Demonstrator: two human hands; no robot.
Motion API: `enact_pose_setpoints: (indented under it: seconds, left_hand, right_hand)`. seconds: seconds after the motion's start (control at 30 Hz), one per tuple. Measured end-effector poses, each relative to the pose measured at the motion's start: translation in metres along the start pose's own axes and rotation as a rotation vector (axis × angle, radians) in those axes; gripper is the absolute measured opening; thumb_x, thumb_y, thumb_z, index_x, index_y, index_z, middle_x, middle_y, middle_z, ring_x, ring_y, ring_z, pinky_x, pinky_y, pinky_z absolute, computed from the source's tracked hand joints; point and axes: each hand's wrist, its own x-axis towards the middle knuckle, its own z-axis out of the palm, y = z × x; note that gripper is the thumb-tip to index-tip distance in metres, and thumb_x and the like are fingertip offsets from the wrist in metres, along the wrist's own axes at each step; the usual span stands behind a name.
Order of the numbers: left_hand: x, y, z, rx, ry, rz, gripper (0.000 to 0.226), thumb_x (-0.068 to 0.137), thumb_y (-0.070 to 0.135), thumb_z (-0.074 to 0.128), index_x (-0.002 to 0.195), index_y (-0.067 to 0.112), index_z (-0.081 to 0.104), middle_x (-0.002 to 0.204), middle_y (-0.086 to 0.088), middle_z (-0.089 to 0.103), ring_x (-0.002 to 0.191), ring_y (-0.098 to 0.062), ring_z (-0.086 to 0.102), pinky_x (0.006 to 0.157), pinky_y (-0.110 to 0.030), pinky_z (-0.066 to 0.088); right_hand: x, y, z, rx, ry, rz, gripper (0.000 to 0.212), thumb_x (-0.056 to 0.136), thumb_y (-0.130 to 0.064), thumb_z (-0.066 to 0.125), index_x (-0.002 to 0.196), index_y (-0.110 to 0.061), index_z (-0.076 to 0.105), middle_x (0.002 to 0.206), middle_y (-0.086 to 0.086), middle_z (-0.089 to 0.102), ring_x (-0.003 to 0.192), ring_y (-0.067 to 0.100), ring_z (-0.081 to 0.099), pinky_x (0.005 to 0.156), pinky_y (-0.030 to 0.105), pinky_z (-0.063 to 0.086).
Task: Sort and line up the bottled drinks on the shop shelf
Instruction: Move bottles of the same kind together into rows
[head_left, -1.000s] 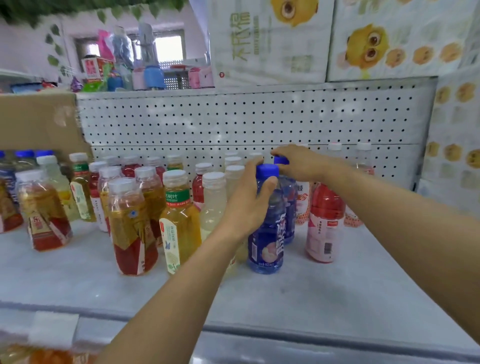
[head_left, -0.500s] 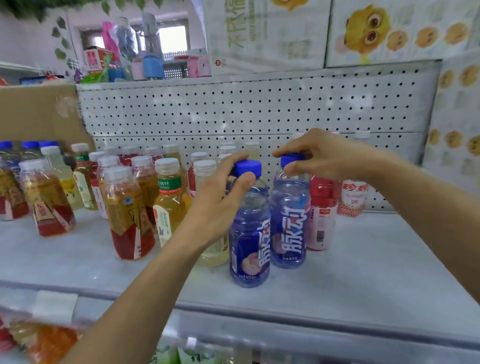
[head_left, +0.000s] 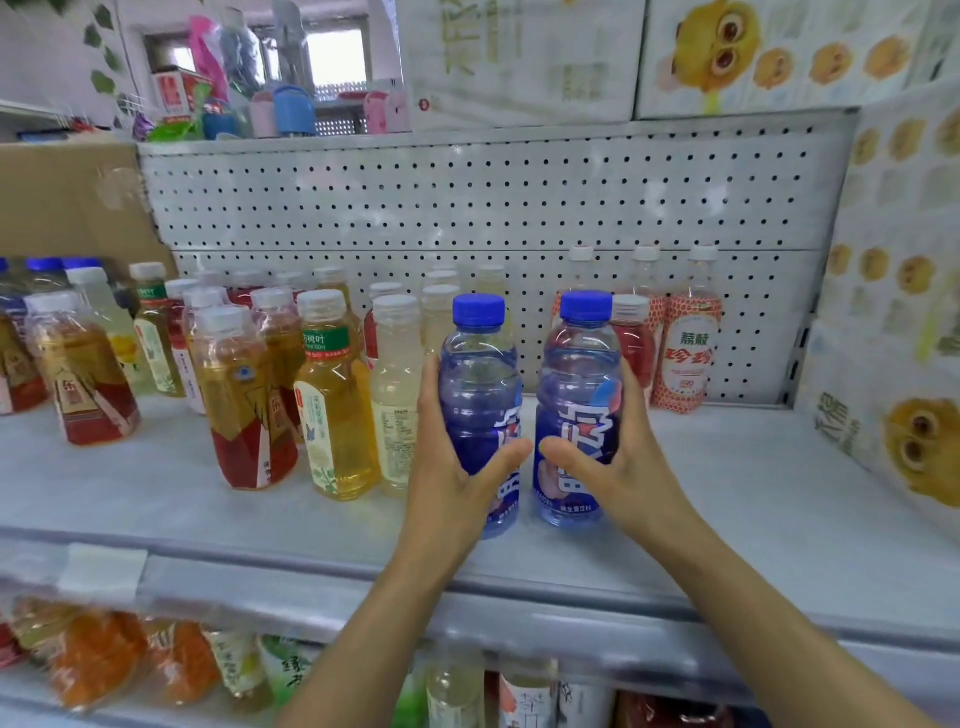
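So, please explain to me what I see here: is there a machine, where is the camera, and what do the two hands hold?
There is no machine here. A person works with bare hands. One wide camera worn on the head looks forward and down, so you see both forearms from above. The left hand grips one blue-capped bottle, and the right hand grips a second blue-capped bottle. Both bottles are upright, side by side, near the front of a white shelf. To the left stand amber tea bottles and pale yellow bottles. Behind on the right, red-and-white bottles stand against the perforated back panel.
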Motion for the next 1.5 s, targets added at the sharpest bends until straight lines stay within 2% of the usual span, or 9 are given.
enact_pose_setpoints:
  seconds: [0.07,0.17,0.3,0.43,0.6,0.73,0.9,1.13,1.5]
  left_hand:
    - [0.002,0.000,0.002,-0.028,0.017,0.005,0.101,0.083,0.025,0.079,0.154,0.046,0.011,0.158,0.013,0.034,0.141,-0.010,0.041,0.110,-0.049,0.045]
    - [0.002,0.006,0.003,-0.057,0.023,0.000,0.095,0.083,0.032,0.077,0.148,0.055,0.012,0.157,0.013,0.036,0.139,-0.009,0.044,0.108,-0.046,0.047]
    - [-0.003,0.014,-0.001,-0.127,0.006,-0.037,0.091,0.082,0.042,0.074,0.151,0.050,0.015,0.138,0.038,0.048,0.121,0.011,0.053,0.085,-0.013,0.052]
    - [-0.016,0.023,-0.014,-0.174,0.025,-0.063,0.088,0.082,0.045,0.077,0.150,0.052,0.022,0.128,0.036,0.056,0.113,0.005,0.062,0.091,-0.031,0.057]
    - [-0.030,0.043,-0.044,-0.209,0.025,-0.027,0.074,0.082,0.040,0.078,0.138,0.060,0.033,0.124,0.032,0.061,0.109,0.002,0.065,0.077,-0.014,0.055]
    - [-0.052,0.043,-0.079,-0.223,0.020,-0.087,0.083,0.076,0.048,0.078,0.142,0.058,0.029,0.130,0.023,0.061,0.115,-0.007,0.066,0.089,-0.036,0.059]
    - [-0.085,0.036,-0.141,-0.223,0.044,-0.204,0.083,0.076,0.046,0.078,0.139,0.064,0.027,0.126,0.021,0.064,0.109,-0.009,0.069,0.084,-0.039,0.061]
    - [-0.124,0.038,-0.250,-0.190,0.077,-0.224,0.069,0.078,0.042,0.077,0.127,0.068,0.036,0.116,0.025,0.067,0.101,-0.005,0.071,0.069,-0.020,0.059]
    - [-0.160,0.021,-0.398,-0.162,0.185,-0.268,0.084,0.072,0.042,0.076,0.142,0.051,0.031,0.115,0.022,0.068,0.098,-0.004,0.071,0.069,-0.017,0.057]
  right_hand:
    - [0.003,0.001,0.002,-0.002,0.040,0.005,0.097,0.078,-0.027,0.081,0.154,-0.034,0.020,0.142,-0.009,0.053,0.121,0.005,0.058,0.101,0.039,0.053]
    - [0.003,-0.001,0.003,0.008,0.066,0.001,0.093,0.077,-0.033,0.081,0.152,-0.033,0.026,0.136,-0.013,0.056,0.116,0.001,0.060,0.096,0.033,0.055]
    - [-0.004,-0.013,0.008,0.071,0.081,-0.010,0.087,0.071,-0.047,0.078,0.145,-0.041,0.034,0.124,-0.024,0.060,0.106,-0.009,0.062,0.075,0.011,0.054]
    - [-0.017,-0.028,0.015,0.148,0.083,0.005,0.079,0.069,-0.047,0.078,0.136,-0.047,0.037,0.115,-0.030,0.063,0.102,-0.006,0.065,0.071,0.010,0.053]
    - [-0.039,-0.051,0.033,0.178,0.076,-0.010,0.075,0.075,-0.040,0.081,0.138,-0.042,0.039,0.115,-0.024,0.066,0.101,-0.001,0.068,0.072,0.015,0.056]
    - [-0.056,-0.075,0.060,0.181,0.072,-0.030,0.077,0.070,-0.047,0.080,0.136,-0.040,0.040,0.112,-0.027,0.065,0.098,-0.002,0.068,0.070,0.012,0.054]
    - [-0.080,-0.093,0.117,0.192,0.035,0.005,0.076,0.072,-0.045,0.082,0.135,-0.040,0.040,0.110,-0.024,0.067,0.096,0.001,0.069,0.071,0.019,0.058]
    - [-0.116,-0.121,0.219,0.245,-0.012,0.071,0.067,0.079,-0.036,0.081,0.133,-0.039,0.042,0.106,-0.024,0.068,0.092,0.000,0.070,0.064,0.011,0.054]
    - [-0.137,-0.162,0.361,0.285,-0.077,0.088,0.076,0.065,-0.050,0.079,0.131,-0.039,0.042,0.103,-0.027,0.069,0.089,-0.003,0.070,0.064,0.008,0.051]
